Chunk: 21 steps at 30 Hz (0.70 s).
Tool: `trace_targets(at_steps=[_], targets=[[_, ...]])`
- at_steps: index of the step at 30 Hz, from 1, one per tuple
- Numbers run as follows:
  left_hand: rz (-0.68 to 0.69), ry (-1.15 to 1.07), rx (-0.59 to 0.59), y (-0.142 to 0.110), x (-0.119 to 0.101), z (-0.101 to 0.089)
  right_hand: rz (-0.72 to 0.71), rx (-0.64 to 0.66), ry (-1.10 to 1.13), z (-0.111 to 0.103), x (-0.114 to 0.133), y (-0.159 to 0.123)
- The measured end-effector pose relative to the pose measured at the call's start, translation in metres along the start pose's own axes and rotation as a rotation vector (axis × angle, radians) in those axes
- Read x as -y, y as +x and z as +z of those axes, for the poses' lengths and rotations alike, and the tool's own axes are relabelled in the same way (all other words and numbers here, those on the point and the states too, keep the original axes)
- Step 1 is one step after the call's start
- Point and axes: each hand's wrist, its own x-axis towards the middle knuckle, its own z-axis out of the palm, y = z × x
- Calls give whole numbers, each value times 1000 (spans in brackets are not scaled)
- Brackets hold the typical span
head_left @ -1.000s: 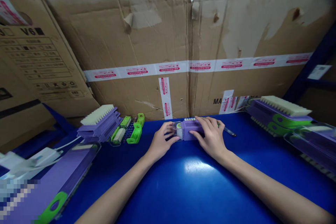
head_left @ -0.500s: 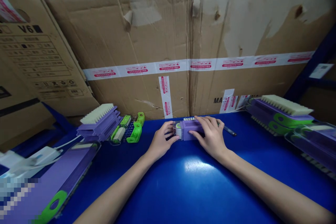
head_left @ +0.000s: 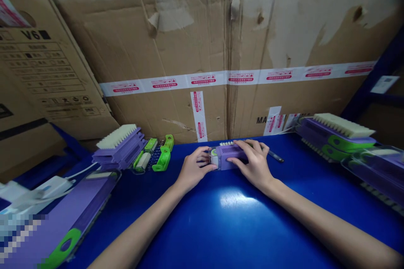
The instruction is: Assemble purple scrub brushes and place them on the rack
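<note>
In the middle of the blue table, against the cardboard, lies a purple scrubbing brush with a slotted side and pale bristles showing along its far edge. Its left end is a clear plastic cap with a white and green part inside. My left hand pinches that clear end, thumb in front and fingers behind. My right hand is wrapped over the right part of the purple body, thumb on the near side, and hides that end. A dark pen rests on the table just beyond my right hand.
Stacked purple brushes with bristles up stand on the left, beside loose green clips. A long purple brush lies nearer, by a white power strip. More purple brushes are at right. Cardboard walls the back.
Both hands keep their hold on the purple brush, which has shifted very slightly toward me. Nothing else has visibly moved.
</note>
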Motion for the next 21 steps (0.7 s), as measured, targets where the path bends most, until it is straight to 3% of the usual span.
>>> trace_targets(at_steps=[9,14,21], targets=[[75,122,-13,0,1,4,30,-8,2,4,4,1],[133,379,4,-3,-5,5,-34,58,51,3,12,2],[154,424,-20,-6,-7,4,-81,103,0,-1,13,2]])
